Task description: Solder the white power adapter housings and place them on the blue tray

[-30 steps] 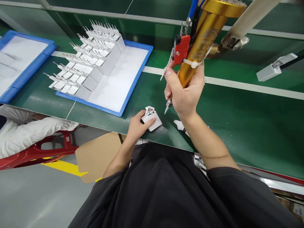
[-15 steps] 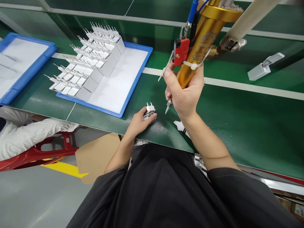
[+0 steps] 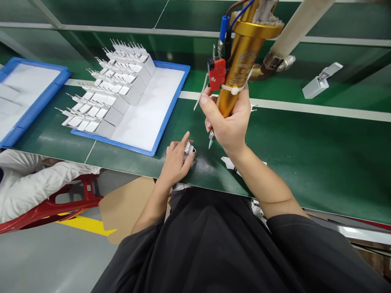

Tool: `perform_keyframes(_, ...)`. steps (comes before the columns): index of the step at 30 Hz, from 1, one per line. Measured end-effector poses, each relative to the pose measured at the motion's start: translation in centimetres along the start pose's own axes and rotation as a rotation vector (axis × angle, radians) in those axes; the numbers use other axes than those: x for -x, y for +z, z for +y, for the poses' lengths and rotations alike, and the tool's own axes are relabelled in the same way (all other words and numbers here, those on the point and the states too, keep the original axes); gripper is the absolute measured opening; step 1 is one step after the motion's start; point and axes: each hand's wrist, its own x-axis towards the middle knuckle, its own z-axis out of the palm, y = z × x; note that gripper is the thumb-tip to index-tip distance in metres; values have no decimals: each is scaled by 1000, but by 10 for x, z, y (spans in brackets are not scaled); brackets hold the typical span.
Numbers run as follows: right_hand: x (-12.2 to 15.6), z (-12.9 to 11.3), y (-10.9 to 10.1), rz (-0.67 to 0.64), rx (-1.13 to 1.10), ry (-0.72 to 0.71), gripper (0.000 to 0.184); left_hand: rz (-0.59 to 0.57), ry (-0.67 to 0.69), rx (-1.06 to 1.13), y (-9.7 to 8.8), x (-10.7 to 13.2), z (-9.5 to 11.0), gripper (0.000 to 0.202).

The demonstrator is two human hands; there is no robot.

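Observation:
My right hand (image 3: pixel 229 118) is wrapped round a gold glue dispenser (image 3: pixel 241 67) that carries a red lever switch. Its thin pale nozzle points down, a short way right of my left hand (image 3: pixel 176 162). Between the thumb and fingers of that hand is a small white plug piece (image 3: pixel 189 147), held just over the bench, with the index finger stretched out past it. The fingers partly cover the piece. Under my right forearm lies a white piece with a black band (image 3: pixel 229 163), partly hidden.
Rows of white charger housings with metal pins (image 3: pixel 104 97) stand on a blue-edged tray (image 3: pixel 152 151). Another blue tray (image 3: pixel 33 110) is at far left. An open white housing (image 3: pixel 316 87) lies at the back right. A co-worker's white sleeve (image 3: pixel 39 183) shows beyond the bench's left edge.
My left hand has turned the plug piece over, so its pins no longer point up at me, and the index finger has stretched out. The dispenser appears slightly further left as the view shifted.

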Motion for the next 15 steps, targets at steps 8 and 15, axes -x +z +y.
perform_keyframes(8,0,-7,-4,-21,8,34,34,133,-95,-27,10,3,1,31)
perform_keyframes(15,-4,-9,-9,-56,44,31,39,-5,-138,-180,12,10,-2,43)
